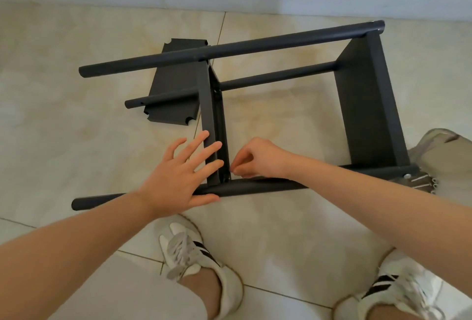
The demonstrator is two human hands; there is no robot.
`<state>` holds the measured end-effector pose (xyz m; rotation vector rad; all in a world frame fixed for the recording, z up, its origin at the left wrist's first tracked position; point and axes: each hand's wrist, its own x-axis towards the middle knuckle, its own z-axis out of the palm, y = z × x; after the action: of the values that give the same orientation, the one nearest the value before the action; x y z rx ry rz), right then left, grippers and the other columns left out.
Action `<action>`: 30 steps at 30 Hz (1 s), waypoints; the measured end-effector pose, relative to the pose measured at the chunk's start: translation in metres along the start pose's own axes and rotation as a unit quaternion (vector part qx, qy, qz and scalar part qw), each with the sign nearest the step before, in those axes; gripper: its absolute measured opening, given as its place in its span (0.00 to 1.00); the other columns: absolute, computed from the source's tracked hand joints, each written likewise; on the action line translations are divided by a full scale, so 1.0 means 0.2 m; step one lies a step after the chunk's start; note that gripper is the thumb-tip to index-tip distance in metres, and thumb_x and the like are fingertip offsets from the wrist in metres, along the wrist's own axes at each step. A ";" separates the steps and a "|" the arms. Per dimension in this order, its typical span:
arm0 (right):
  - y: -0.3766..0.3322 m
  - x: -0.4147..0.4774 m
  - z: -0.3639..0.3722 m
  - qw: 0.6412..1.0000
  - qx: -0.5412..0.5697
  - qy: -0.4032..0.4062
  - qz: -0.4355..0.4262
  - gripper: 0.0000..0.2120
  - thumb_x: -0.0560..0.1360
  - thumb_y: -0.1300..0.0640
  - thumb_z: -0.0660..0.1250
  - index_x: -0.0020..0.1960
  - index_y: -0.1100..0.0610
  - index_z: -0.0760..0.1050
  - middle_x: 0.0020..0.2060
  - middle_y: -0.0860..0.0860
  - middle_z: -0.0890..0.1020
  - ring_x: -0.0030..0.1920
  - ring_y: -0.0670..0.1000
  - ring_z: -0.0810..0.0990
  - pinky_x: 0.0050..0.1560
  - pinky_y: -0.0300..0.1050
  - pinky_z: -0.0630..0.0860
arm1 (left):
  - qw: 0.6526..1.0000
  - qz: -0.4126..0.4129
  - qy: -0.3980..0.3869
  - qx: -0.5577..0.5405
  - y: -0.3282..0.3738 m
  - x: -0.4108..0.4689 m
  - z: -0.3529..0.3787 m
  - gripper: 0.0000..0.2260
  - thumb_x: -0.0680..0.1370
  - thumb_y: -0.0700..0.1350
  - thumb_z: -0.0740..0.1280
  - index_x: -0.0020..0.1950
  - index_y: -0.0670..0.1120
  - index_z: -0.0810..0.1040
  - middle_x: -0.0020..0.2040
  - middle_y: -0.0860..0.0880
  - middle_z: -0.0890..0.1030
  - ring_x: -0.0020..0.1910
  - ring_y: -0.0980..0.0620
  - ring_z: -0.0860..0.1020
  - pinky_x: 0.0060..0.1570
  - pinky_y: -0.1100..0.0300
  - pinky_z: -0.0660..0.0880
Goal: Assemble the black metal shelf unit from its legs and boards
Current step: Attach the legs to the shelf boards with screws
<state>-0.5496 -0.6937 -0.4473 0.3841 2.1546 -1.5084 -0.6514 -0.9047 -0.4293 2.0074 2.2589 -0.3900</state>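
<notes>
Left hand rests, grip spread, on the middle board and near leg; right hand pinches a small part at that board's corner.

Beige tiled floor carries a black shelf frame lying on its side across the middle. One loose black board lies flat at far left, partly under the frame's legs. Screws sit at right by the frame's end; two white shoes stand nearest.
</notes>
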 end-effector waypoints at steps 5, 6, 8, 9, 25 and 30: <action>0.02 0.05 0.03 0.999 0.049 -0.017 0.004 0.10 0.73 0.64 0.73 0.53 0.61 0.77 0.44 0.59 0.85 0.44 0.57 0.85 0.49 0.47 0.82 | 1.000 0.005 -0.017 0.021 -0.01 0.01 -0.03 0.34 0.78 0.69 0.51 0.69 0.47 0.77 0.76 0.41 0.69 0.78 0.37 0.62 0.73 0.40 0.58; 0.03 0.06 0.03 0.998 0.057 -0.021 0.004 0.09 0.73 0.64 0.74 0.51 0.60 0.76 0.43 0.59 0.85 0.43 0.57 0.85 0.50 0.48 0.82 | 1.000 0.002 -0.019 0.017 -0.01 0.01 -0.04 0.34 0.78 0.69 0.51 0.70 0.47 0.77 0.76 0.41 0.68 0.78 0.37 0.61 0.73 0.40 0.58; 0.05 0.08 0.03 0.996 0.082 -0.033 -0.001 0.06 0.73 0.65 0.74 0.47 0.60 0.77 0.41 0.58 0.85 0.41 0.54 0.85 0.48 0.46 0.83 | 1.000 0.002 -0.024 0.009 -0.01 0.00 -0.05 0.34 0.78 0.68 0.50 0.72 0.48 0.75 0.77 0.41 0.67 0.78 0.38 0.60 0.72 0.39 0.58; 0.05 0.09 0.03 0.995 0.093 -0.038 -0.003 0.05 0.73 0.65 0.73 0.46 0.59 0.78 0.40 0.57 0.85 0.39 0.52 0.85 0.47 0.44 0.83 | 1.000 0.003 -0.025 0.008 -0.02 0.00 -0.06 0.34 0.78 0.68 0.50 0.72 0.48 0.75 0.78 0.41 0.66 0.79 0.38 0.60 0.72 0.39 0.58; 0.04 0.17 0.03 0.996 0.057 -0.039 -0.048 0.07 0.75 0.60 0.72 0.44 0.48 0.84 0.34 0.38 0.84 0.38 0.38 0.82 0.43 0.28 0.75 | 0.984 -0.001 0.068 -0.162 -0.06 -0.03 0.10 0.38 0.79 0.67 0.57 0.81 0.45 0.57 0.82 0.47 0.57 0.82 0.43 0.51 0.78 0.41 0.52; 0.00 0.19 0.02 0.997 -0.001 -0.042 -0.062 0.12 0.79 0.61 0.66 0.43 0.45 0.79 0.39 0.46 0.84 0.39 0.41 0.82 0.43 0.30 0.76 | 0.972 -0.006 0.086 -0.218 -0.06 -0.03 0.13 0.37 0.79 0.67 0.59 0.81 0.47 0.56 0.82 0.49 0.57 0.82 0.44 0.50 0.79 0.44 0.51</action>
<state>-0.5814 -0.6995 -0.4688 0.1853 2.1484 -1.5589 -0.6641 -0.9184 -0.4520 1.8522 2.2027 0.2737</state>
